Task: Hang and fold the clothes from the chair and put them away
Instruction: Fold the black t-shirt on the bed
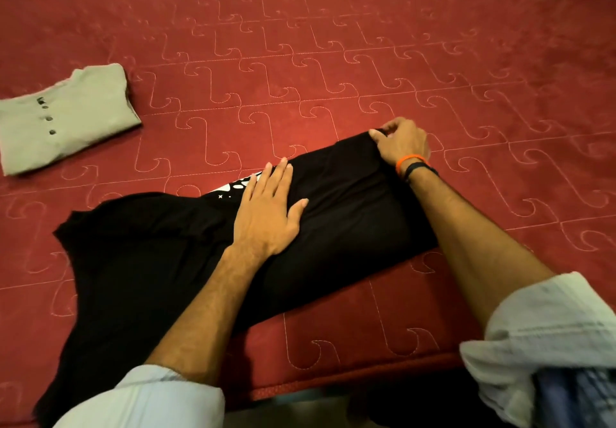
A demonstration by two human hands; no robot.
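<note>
**Red quilt, black shirt, pale grey shirt**

A deep red bedspread (366,44) fills the scene, stitched all over in pale thread with a repeating pattern of rectangular blocks and curled hook shapes. Across the near middle lies a black T-shirt (350,221), plain except for a small white print of dots and a tiny star showing at its far edge. At the far left sits a folded light grey shirt (66,117) with a row of dark buttons down its front. The right wrist carries an orange band (410,161) beside a dark blue one. Both rolled-up sleeves (546,337) are very pale, whitish blue.
</note>
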